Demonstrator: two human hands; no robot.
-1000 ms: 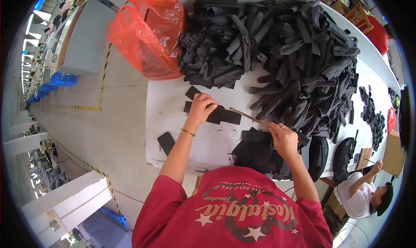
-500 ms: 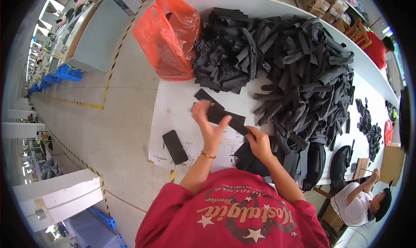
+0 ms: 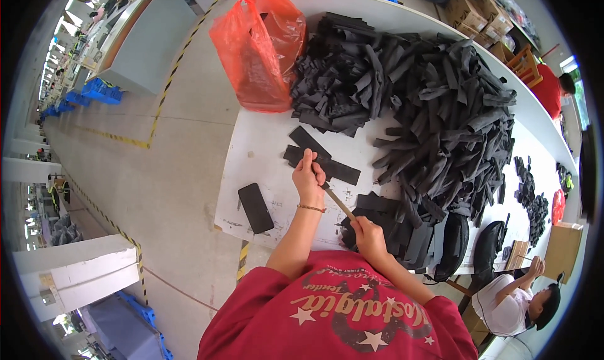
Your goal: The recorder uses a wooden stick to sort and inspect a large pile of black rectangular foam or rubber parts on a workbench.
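A narrow tan strip [image 3: 340, 201] stretches straight between my hands, slanting down to the right; its exact kind is not clear. My left hand [image 3: 309, 179] is closed around its upper end, above the white table [image 3: 302, 225]. The lower end sits in the closed fingers of my right hand [image 3: 369, 237]. Just beyond my left hand, one flat black fabric piece [image 3: 345, 172] lies partly covered by that hand. Another black piece [image 3: 310, 141] rests at an angle behind it. Flat dark pieces [image 3: 380, 204] are stacked beside my right hand.
A large heap of black fabric strips [image 3: 447, 108] covers the table's back right. An orange-red plastic bag [image 3: 261, 51] stands at the back left corner. A black phone [image 3: 255, 208] lies near the left edge. At far right, a person in white [image 3: 509, 303] sits at the table.
My left hand has gone from spread fingers over the black pieces to a closed grip. The tan strip now shows between my hands; my right hand has come slightly nearer me.
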